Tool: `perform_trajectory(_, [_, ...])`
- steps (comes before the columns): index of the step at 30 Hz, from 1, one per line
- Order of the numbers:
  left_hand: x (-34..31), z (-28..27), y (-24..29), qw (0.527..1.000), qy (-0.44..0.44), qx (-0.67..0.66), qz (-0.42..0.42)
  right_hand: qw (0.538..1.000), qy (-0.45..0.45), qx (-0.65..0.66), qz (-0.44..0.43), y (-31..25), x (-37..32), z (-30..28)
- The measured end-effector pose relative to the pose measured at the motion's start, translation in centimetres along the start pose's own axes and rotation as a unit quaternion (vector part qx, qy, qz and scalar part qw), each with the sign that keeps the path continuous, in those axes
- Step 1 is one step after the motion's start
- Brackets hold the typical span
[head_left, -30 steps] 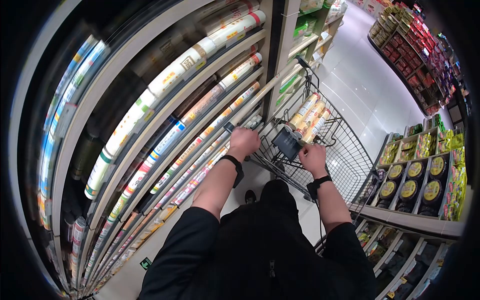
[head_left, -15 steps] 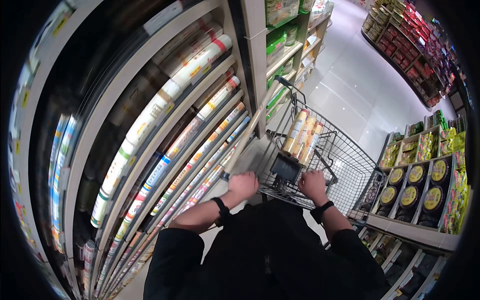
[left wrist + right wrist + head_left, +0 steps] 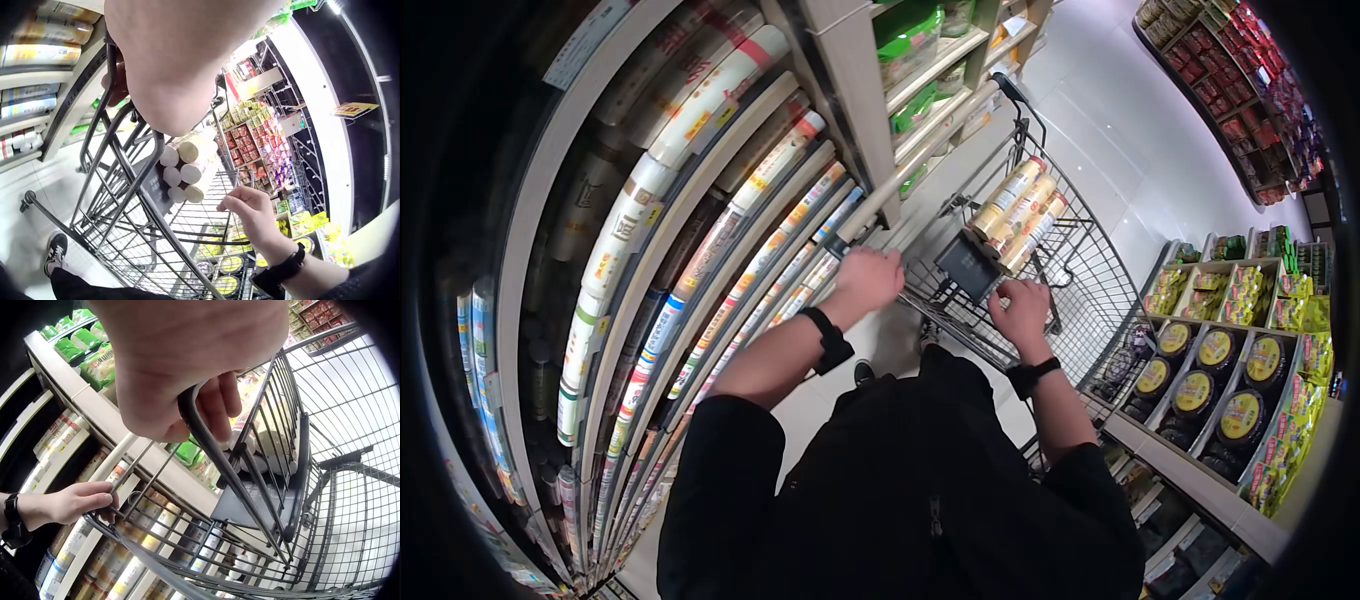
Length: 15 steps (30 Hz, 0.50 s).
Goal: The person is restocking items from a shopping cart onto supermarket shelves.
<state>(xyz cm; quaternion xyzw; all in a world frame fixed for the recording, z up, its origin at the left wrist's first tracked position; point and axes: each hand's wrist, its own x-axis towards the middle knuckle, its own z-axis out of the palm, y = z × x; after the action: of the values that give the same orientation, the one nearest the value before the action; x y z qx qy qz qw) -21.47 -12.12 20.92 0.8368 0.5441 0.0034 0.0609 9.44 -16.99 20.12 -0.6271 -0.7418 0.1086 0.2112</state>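
Observation:
A wire shopping cart [image 3: 1100, 275] holds a bundle of pale yellow canisters [image 3: 1028, 215] beside a dark panel [image 3: 967, 265]. My left hand [image 3: 868, 278] is at the near end of the cart's pale bar; in the right wrist view the left hand's fingers [image 3: 106, 499] curl round a dark corner of the frame. Over the near side of the cart is my right hand [image 3: 1020, 310], its fingers [image 3: 219, 403] curled round a looped dark bar [image 3: 219, 456] in the right wrist view. The canisters' round ends [image 3: 189, 164] face the left wrist camera.
Shelves of long, colourful packages [image 3: 615, 245] rise close on the left, with green bags [image 3: 910, 45] beyond them. Yellow-lidded round packs [image 3: 1193, 392] fill a display at right. Shiny floor [image 3: 1100, 130] runs past the cart toward red packages [image 3: 1215, 80].
The left-hand shelves have shifted further left in the head view, and the round packs stand nearer the cart. Both hands stay at the cart, and the canisters remain inside it.

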Motion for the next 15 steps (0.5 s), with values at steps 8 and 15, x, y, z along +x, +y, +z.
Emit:
perform_trajectory(8, [4.3, -1.6, -1.3, 0.999, -0.018, 0.034, -0.030, 0.998, -0.032, -0.043, -0.014, 1.9, 4.4, 1.3])
perform_trajectory(15, [3.0, -1.7, -1.4, 0.979, 0.126, -0.153, 0.049, 0.971, -0.197, -0.064, 0.123, 1.7, 5.5, 0.5])
